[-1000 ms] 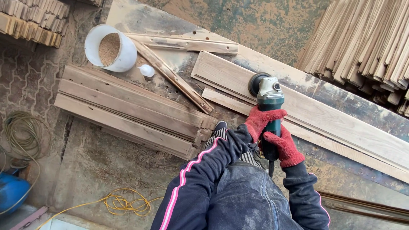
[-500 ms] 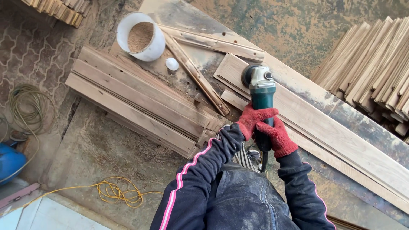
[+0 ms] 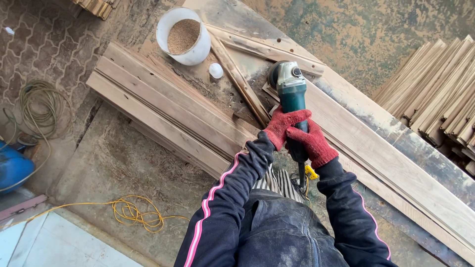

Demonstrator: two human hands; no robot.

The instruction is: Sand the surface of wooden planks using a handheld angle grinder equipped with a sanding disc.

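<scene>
White tub (image 3: 184, 35) of sawdust top left, small white cap (image 3: 216, 70) beside it, no labels legible. Left hand (image 3: 282, 126) and right hand (image 3: 311, 144), red gloves, both clenched round the green grinder (image 3: 291, 96); disc sits on the long plank's (image 3: 386, 148) near end. Likely heavy, rigid, torquey: grip the body with both hands.

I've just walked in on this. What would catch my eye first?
Most striking are the two red-gloved hands, left hand and right hand, gripping a green angle grinder at the centre, its head resting on the end of a long pale board. Up top stands a white bucket filled with sawdust, beside a stack of planks. A yellow cable lies coiled on the floor, lower left.
</scene>
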